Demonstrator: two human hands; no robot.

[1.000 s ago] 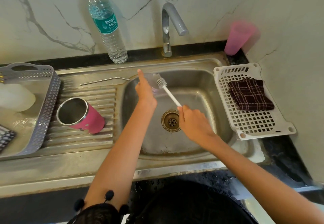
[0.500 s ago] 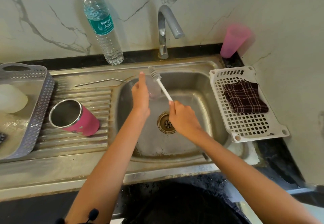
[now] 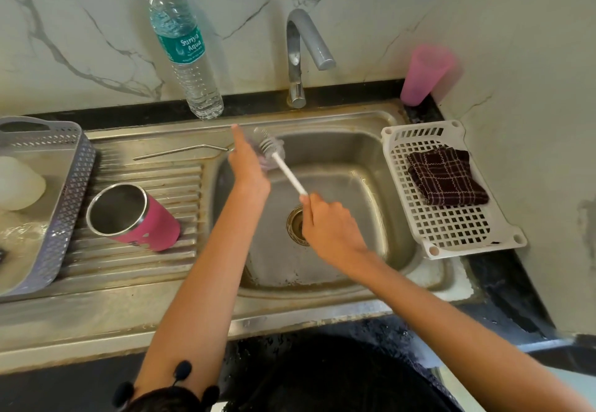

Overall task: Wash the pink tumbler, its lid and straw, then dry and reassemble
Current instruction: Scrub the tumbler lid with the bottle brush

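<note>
Over the back left of the sink basin (image 3: 351,166), my left hand (image 3: 248,163) holds a clear lid (image 3: 274,153) upright. My right hand (image 3: 329,224) grips the white handle of a small brush (image 3: 283,166), whose bristled head lies against the lid's face. The lid is blurred and partly hidden by my left hand. A pink tumbler (image 3: 135,218) with a steel inside lies on its side on the ribbed drainboard, its mouth facing me. The bent steel straw (image 3: 180,152) rests flat on the drainboard behind the tumbler.
The tap (image 3: 303,53) arches over the basin with no water running. A water bottle (image 3: 183,44) stands at the back. A pink plastic cup (image 3: 425,73) sits upside down in the right corner. The white rack (image 3: 451,231) holds a dark checked cloth (image 3: 445,176). A grey basket (image 3: 64,185) stands at left.
The brush head has shifted a little across the lid between the frames. Both hands stay over the basin; the tumbler and straw have not moved.
</note>
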